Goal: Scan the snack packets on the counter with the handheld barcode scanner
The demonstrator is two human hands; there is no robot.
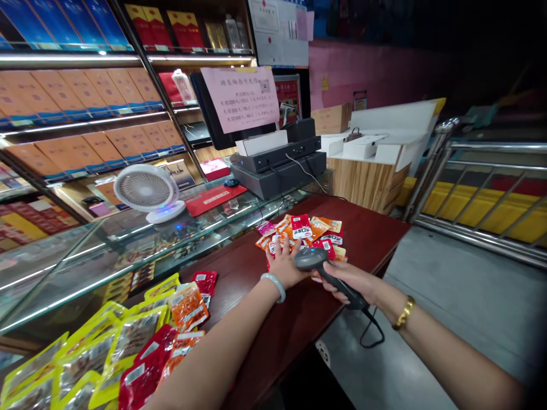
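My right hand (pixel 348 280) is wrapped round the handle of a dark grey barcode scanner (pixel 311 258), whose head points left over the table. A black cable hangs from the handle's end. My left hand (pixel 285 264), a pale bangle at its wrist, lies with fingers spread at the near edge of a pile of small snack packets (pixel 301 226) in red, orange and pink. Its fingertips reach the packets; whether it presses on one I cannot tell. At the lower left lie yellow snack bags (pixel 128 341), with red packets (pixel 147 361) and orange packets (pixel 188 306) beside them.
The dark red table (pixel 363 228) adjoins a glass display counter (pixel 106 256). On the counter stand a white fan (pixel 147 188), a red envelope (pixel 213 199) and a cash drawer (pixel 277 173) below a monitor. Metal railings (pixel 491 228) stand at the right.
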